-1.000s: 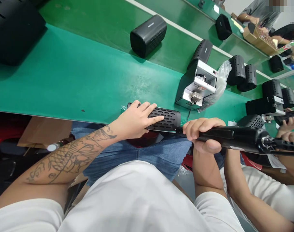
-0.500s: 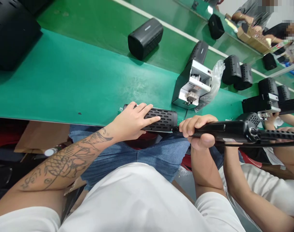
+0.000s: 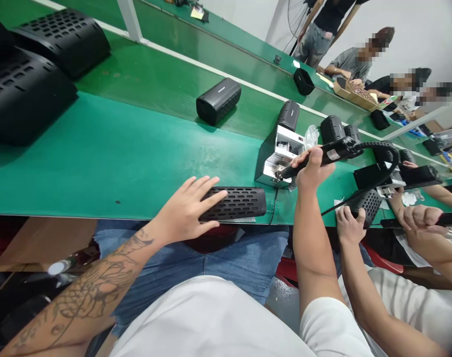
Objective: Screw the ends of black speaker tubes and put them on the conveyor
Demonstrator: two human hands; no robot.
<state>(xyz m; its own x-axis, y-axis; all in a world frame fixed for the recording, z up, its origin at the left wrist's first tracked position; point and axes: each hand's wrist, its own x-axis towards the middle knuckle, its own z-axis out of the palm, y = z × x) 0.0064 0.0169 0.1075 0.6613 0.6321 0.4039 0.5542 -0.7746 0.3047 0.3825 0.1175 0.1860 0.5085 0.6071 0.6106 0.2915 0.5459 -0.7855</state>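
Observation:
My left hand (image 3: 188, 210) lies with spread fingers over the left end of a black slotted speaker-like housing (image 3: 240, 202) at the table's front edge. In my right hand (image 3: 314, 169) is a black electric screwdriver (image 3: 334, 152), its cable curving off to the right. The driver's tip points down-left at the silver front of a boxy screw feeder (image 3: 265, 156) and appears to meet it; exact contact is too small to tell. My left fingertips hide part of the housing.
Large black housings (image 3: 28, 94) stand at the left. Another black housing (image 3: 219, 100) sits on the green table (image 3: 136, 158) beyond. To my right, a co-worker's hand (image 3: 350, 223) touches a slotted housing (image 3: 367, 206). A white rail (image 3: 211, 72) crosses behind.
My right hand has lifted the screwdriver from the housing's right end up and forward to the screw feeder. My left hand has shifted toward the housing's left end. The view has tilted up.

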